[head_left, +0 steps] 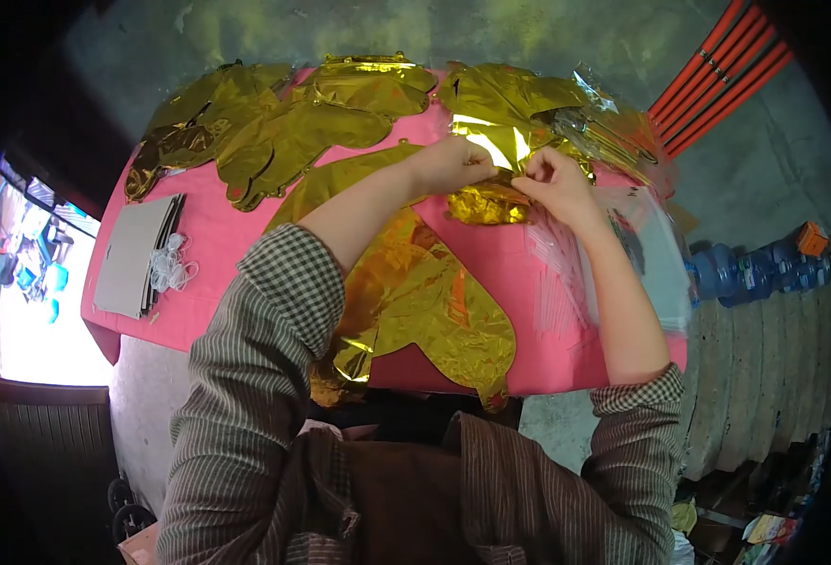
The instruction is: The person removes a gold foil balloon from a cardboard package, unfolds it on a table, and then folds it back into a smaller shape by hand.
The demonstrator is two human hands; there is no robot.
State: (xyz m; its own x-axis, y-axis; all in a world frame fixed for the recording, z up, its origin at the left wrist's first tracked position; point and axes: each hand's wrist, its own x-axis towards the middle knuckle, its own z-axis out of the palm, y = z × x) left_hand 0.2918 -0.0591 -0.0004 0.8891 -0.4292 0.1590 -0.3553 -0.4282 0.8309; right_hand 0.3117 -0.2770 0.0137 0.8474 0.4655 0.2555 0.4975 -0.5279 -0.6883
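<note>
Between my two hands is a crumpled gold foil balloon [487, 203], flat and partly folded, over the pink cloth. My left hand [451, 166] pinches its upper left edge with the fingers closed. My right hand [558, 188] grips the right side of the same foil between thumb and fingers. Below my left forearm lies a larger flat gold foil balloon [443, 325], its lower end reaching past the table's near edge. More flat gold foil balloons [312, 127] are spread along the far left, and another pile of gold foil [500, 89] sits just beyond my hands.
A pink cloth [217, 282] covers the table. At left lie grey boards [135, 254] beside white string [171, 264]. Thin clear straws [558, 292] and clear plastic bags [651, 259] lie at right. Red poles [717, 75] and blue water jugs [745, 270] stand beyond the table.
</note>
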